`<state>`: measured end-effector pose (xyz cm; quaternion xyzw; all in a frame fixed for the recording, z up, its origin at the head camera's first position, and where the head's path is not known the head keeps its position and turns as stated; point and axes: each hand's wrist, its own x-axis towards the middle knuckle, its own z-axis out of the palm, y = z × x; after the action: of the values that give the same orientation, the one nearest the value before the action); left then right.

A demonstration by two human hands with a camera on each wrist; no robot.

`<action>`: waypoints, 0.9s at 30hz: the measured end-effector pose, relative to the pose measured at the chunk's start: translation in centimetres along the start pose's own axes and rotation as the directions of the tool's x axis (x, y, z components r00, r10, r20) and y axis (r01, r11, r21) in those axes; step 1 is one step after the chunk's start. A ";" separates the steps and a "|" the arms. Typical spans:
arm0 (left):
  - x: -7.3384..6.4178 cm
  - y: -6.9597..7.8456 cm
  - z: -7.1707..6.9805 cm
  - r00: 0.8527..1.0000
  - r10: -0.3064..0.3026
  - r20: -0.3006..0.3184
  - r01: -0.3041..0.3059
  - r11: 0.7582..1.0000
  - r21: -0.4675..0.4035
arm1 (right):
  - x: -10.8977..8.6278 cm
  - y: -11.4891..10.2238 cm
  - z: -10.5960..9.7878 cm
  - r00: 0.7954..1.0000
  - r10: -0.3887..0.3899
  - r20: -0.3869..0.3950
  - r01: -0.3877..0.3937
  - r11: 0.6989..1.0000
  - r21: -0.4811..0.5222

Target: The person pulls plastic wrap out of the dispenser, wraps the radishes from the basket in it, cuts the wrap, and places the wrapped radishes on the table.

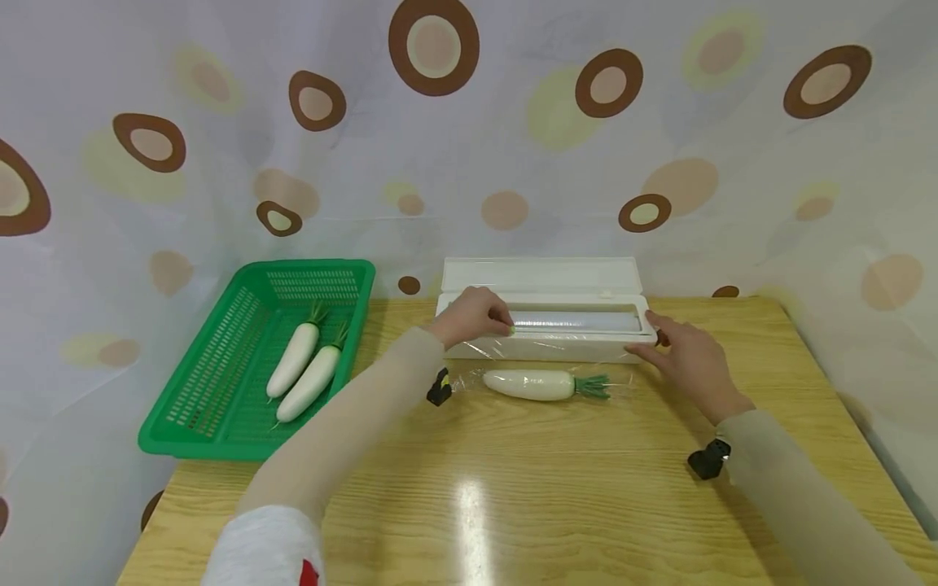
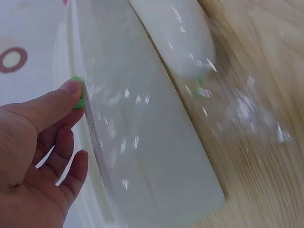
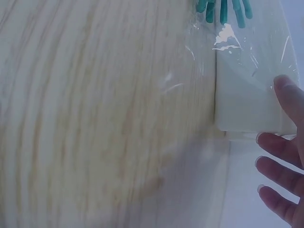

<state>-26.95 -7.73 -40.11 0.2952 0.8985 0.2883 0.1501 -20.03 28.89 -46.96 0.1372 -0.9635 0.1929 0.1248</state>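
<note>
Left grip (image 1: 472, 314) pinches green tab (image 2: 80, 100) at white box (image 1: 550, 350).

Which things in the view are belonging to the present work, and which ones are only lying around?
In the job:
- white box, lid open
- film roll inside it
- green slider at its edge
- clear film
- front radish

Apparently not in use now:
- green basket
- its two radishes, perhaps for later
- patterned sheet behind
</note>
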 end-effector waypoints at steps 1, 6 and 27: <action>-0.5 -0.5 -0.3 1.000 -0.008 -0.006 0.008 1.000 0.004 | 0.0 0.1 0.1 1.000 0.014 0.008 -0.014 1.000 0.010; -1.8 -2.5 -1.1 1.000 -0.017 -0.021 0.016 1.000 -0.003 | -0.1 0.1 -0.1 0.995 0.087 0.053 -0.089 0.995 0.050; -2.9 -3.9 -1.9 1.000 0.012 0.001 -0.012 1.000 0.022 | 0.0 0.0 0.2 0.997 0.077 0.010 -0.078 0.995 0.055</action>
<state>-27.25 -12.92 -40.68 0.3022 0.8997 0.2794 0.1454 -20.04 28.83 -47.15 0.1039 -0.9629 0.2238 0.1096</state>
